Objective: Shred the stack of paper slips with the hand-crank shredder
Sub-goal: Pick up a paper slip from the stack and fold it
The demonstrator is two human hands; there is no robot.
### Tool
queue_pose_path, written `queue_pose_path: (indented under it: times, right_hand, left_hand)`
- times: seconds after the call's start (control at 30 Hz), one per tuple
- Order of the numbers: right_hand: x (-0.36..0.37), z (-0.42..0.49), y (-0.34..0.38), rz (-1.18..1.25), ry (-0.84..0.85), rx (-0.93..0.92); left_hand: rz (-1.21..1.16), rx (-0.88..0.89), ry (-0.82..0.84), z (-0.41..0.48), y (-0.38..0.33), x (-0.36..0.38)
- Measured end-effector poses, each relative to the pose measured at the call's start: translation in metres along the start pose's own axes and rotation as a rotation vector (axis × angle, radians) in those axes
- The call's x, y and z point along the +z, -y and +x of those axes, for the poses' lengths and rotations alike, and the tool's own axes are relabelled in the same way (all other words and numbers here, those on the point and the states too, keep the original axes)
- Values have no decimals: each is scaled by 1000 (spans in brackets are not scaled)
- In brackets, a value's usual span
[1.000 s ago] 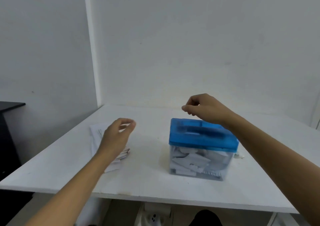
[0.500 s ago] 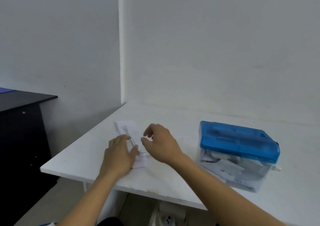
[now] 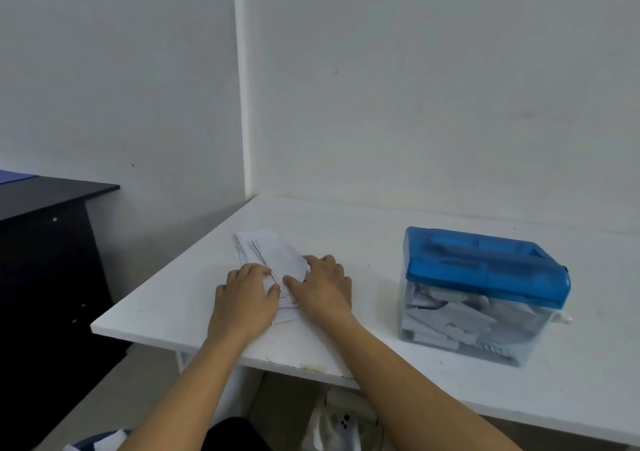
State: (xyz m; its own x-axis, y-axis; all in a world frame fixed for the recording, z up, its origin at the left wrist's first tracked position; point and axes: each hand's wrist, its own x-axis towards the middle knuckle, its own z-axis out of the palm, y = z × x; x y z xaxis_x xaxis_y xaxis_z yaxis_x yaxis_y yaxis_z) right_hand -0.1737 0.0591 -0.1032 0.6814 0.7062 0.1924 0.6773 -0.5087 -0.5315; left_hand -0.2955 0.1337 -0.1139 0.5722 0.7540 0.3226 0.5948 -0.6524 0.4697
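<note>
Stack of slips (image 3: 273,253) lies near front-left corner of table (image 3: 381,229), well apart from shredder (image 3: 485,274) toward right edge. Left hand (image 3: 244,294) flat on stack, fingers together, pressing. Right hand (image 3: 322,288) over stack's right edge, fingers close together, thumb on top slip; we see no pinch. Clear bin (image 3: 512,350) holds shreds (image 3: 446,312), so we judge part done. Stack left to feed, shredder untouched
</note>
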Motion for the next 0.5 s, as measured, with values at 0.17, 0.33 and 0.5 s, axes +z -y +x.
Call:
queue_pose_path:
  times: [0.17, 0.33, 0.5]
  right_hand:
    - [-1, 0, -1, 7, 11, 14]
    - [-3, 1, -3, 111, -3, 23]
    - [-3, -2, -2, 173, -12, 43]
  left_hand:
    - [9, 6, 4, 0, -1, 1]
    - [26, 10, 9, 1, 1, 2]
    - [26, 25, 2, 1, 0, 1]
